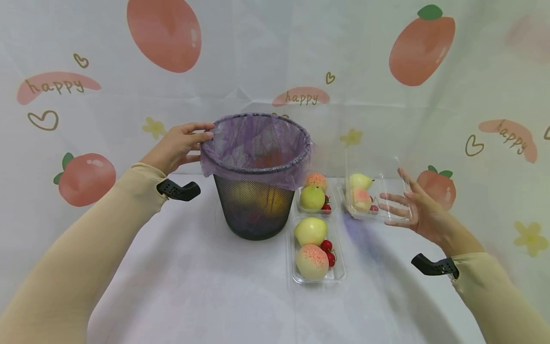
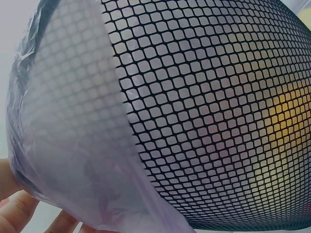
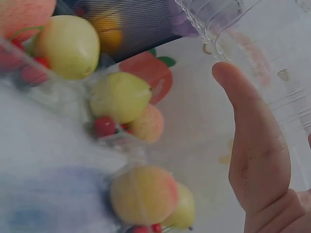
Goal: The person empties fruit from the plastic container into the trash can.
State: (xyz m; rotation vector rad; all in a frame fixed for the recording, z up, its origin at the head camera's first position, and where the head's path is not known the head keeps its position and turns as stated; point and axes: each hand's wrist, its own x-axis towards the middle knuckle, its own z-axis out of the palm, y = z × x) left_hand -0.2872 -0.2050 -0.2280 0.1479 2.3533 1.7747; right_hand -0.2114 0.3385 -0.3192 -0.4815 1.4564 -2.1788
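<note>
My left hand (image 1: pixel 178 145) pinches the rim of a black mesh trash bin (image 1: pixel 253 220), thumb and fingers at its left side. A purple plastic liner (image 1: pixel 268 177) folds over that rim, and yellow and reddish shapes show dimly through the mesh. To the right, my right hand (image 1: pixel 429 220) holds a clear plastic container (image 1: pixel 384 165) raised on its side. Its thumb (image 3: pixel 252 131) meets the ridged plastic edge in the right wrist view; the other fingers are mostly out of that view. Through the plastic appear a pear (image 1: pixel 360 181), a peach (image 1: pixel 361 199) and cherries (image 1: pixel 374 209).
Right of the bin, a clear tray (image 1: pixel 315 281) holds a pear (image 1: pixel 311 231), a peach (image 1: pixel 312 262) and cherries (image 1: pixel 326 246). Behind it, another tray carries a peach (image 1: pixel 316 180), a green pear (image 1: pixel 312 198) and small red fruit (image 1: pixel 326 209). A printed cloth (image 1: pixel 240 57) hangs behind.
</note>
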